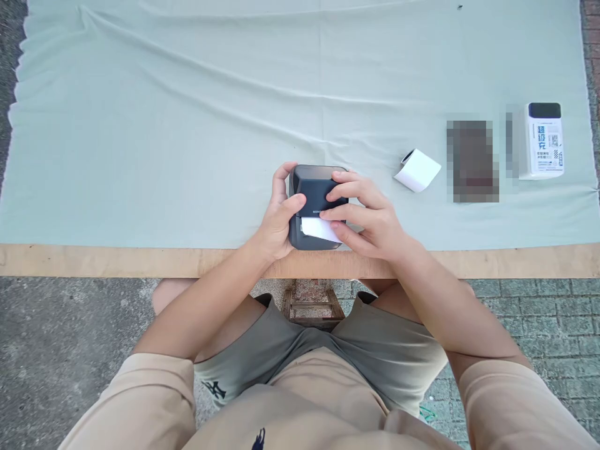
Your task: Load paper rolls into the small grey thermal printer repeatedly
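Observation:
A small dark label printer [312, 195] with rounded corners lies near the front edge of the cloth-covered table. White label paper [319, 228] sticks out of a slot across its front part. My left hand [282, 215] grips the printer's left side, the thumb on its top and the fingers around the far left corner. On the right side, my right hand [368, 215] has its fingertips on the printer's upper surface. Its thumb lies against the right end of the paper. The underside of the printer is hidden.
To the right stands a curled piece of white label paper [420, 170]. Beyond it are a pixelated brown rectangle [472, 161] and a white box-shaped item with a black end [546, 140]. The pale green cloth [164, 125] has creases; a bare wooden edge [107, 259] runs along the front.

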Available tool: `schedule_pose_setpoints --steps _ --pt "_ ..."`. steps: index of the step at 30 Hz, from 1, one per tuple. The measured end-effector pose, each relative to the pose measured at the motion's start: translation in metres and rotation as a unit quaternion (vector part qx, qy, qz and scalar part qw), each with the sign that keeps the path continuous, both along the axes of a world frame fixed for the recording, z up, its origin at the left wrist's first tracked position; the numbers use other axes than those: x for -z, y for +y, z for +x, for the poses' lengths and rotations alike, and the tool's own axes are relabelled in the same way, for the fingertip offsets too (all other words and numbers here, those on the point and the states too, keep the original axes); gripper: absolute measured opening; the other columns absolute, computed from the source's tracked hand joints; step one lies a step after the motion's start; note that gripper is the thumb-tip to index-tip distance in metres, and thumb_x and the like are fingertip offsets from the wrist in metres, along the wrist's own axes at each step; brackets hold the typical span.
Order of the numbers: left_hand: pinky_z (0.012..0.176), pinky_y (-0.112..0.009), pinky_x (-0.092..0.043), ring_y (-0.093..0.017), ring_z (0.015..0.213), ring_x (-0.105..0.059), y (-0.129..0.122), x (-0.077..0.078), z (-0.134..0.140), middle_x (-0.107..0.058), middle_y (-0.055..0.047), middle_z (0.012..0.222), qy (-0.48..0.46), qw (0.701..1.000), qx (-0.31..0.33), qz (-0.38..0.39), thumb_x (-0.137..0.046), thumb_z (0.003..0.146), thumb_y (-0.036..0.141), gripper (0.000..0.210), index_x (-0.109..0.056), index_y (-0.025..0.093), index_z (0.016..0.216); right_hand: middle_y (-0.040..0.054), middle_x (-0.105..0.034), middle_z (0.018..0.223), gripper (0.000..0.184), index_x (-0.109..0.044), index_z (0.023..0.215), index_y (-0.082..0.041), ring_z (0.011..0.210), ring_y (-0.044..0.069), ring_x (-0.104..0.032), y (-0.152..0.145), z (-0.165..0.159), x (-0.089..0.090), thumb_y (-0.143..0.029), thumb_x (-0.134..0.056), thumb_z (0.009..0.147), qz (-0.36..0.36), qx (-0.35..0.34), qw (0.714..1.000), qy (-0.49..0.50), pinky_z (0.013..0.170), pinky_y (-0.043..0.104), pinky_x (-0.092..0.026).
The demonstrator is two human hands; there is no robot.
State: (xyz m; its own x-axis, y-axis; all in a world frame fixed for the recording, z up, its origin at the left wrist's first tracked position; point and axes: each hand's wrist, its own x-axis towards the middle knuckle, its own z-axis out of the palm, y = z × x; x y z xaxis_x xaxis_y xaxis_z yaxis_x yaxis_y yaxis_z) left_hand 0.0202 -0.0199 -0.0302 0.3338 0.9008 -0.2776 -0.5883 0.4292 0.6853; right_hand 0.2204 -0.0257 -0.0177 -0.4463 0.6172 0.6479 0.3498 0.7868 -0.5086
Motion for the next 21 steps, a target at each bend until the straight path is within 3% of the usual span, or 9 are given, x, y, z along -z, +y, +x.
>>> schedule_pose_setpoints --steps 5,9,12,17,21 --pt "0.096 -0.035 -0.064 -0.025 0.128 -0.072 0.0 -0.004 0.001 -0.071 0.001 0.132 0.02 1.0 -0.013 0.013 -0.091 0.079 0.05 0.061 -0.059 0.041 0.13 0.0097 -0.065 0.129 0.017 -0.071 0.114 -0.03 0.144 0.028 -0.059 -0.004 -0.002 0.0 -0.038 -0.057 0.106 -0.088 0.058 0.994 0.01 0.125 0.057 -0.049" --pt "0.103 -0.04 -0.066 -0.031 0.138 -0.069 -0.002 -0.007 0.002 -0.071 -0.001 0.139 0.019 1.0 -0.01 0.022 -0.09 0.08 0.054 0.061 -0.06 0.039 0.131 0.0156 -0.051 0.159 0.056 -0.047 0.151 -0.032 0.141 0.028 -0.061 -0.006 -0.003 0.003 -0.06 -0.059 0.105 -0.249 0.099 0.959 0.091 0.111 0.05 -0.061" --pt "0.101 -0.042 -0.067 -0.032 0.137 -0.07 -0.004 -0.005 0.002 -0.072 -0.002 0.14 0.024 1.0 0.0 0.01 -0.091 0.079 0.055 0.065 -0.059 0.039 0.134 0.0127 -0.062 0.15 0.064 -0.042 0.155 -0.032 0.123 0.024 -0.071 -0.003 -0.001 0.008 -0.067 -0.059 0.104 -0.33 0.072 0.937 0.093 0.102 0.042 -0.065" --pt "0.104 -0.05 -0.066 -0.038 0.137 -0.07 0.0 -0.007 0.001 -0.076 -0.008 0.136 -0.011 0.999 0.041 -0.004 -0.086 0.078 0.063 0.062 -0.062 0.028 0.123 0.0117 -0.068 0.143 0.064 -0.051 0.152 -0.029 0.121 0.025 -0.071 0.0 0.0 0.006 -0.068 -0.063 0.102 -0.316 0.074 0.939 0.114 0.102 0.042 -0.064" --pt "0.098 -0.049 -0.068 -0.038 0.13 -0.074 0.003 -0.01 -0.002 -0.077 -0.008 0.133 -0.025 0.998 0.054 0.015 -0.082 0.081 0.063 0.06 -0.061 0.026 0.124 0.0106 -0.068 0.144 0.064 -0.056 0.15 -0.029 0.124 0.026 -0.07 0.0 -0.001 0.0 -0.066 -0.068 0.1 -0.306 0.078 0.941 0.123 0.104 0.044 -0.064"
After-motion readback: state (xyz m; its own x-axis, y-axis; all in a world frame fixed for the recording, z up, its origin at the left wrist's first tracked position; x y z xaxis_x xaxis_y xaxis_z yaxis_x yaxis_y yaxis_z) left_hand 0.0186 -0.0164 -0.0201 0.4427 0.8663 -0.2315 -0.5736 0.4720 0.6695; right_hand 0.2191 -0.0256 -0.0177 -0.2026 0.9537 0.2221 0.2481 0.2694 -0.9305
